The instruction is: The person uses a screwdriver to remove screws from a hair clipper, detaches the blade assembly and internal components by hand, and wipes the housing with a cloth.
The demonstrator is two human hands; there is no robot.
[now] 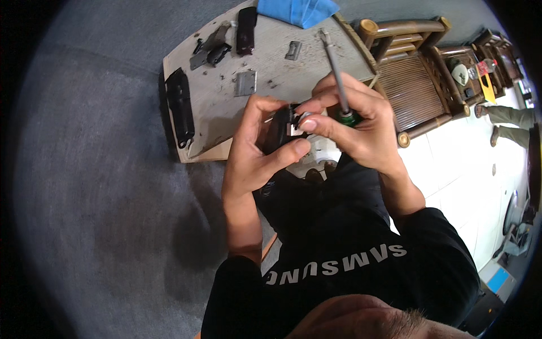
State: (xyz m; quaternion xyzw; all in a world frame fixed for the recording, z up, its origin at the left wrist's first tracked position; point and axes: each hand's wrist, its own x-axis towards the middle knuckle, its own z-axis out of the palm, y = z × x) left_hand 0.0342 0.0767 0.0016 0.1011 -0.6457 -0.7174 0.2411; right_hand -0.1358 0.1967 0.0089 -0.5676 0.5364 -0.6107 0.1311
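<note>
My left hand (254, 144) is closed around a small black device (276, 129), its thumb along the near side. A pale metal piece (293, 129) shows at the device's right end. My right hand (361, 116) keeps a screwdriver (336, 70) tucked in its curled fingers, the long shaft pointing away from me and the green handle in the palm. Its thumb and forefinger also pinch at the device's end; what lies between those fingertips is mostly hidden. Beyond my hands, a flat metal plate (246, 83) lies on the wooden table (282, 59).
A long black casing (180, 107) lies at the table's left edge, and a dark case (246, 31) farther back. Small black parts (218, 53), a metal bracket (293, 51) and a blue cloth (296, 11) are also there. A bamboo chair (409, 79) stands to the right.
</note>
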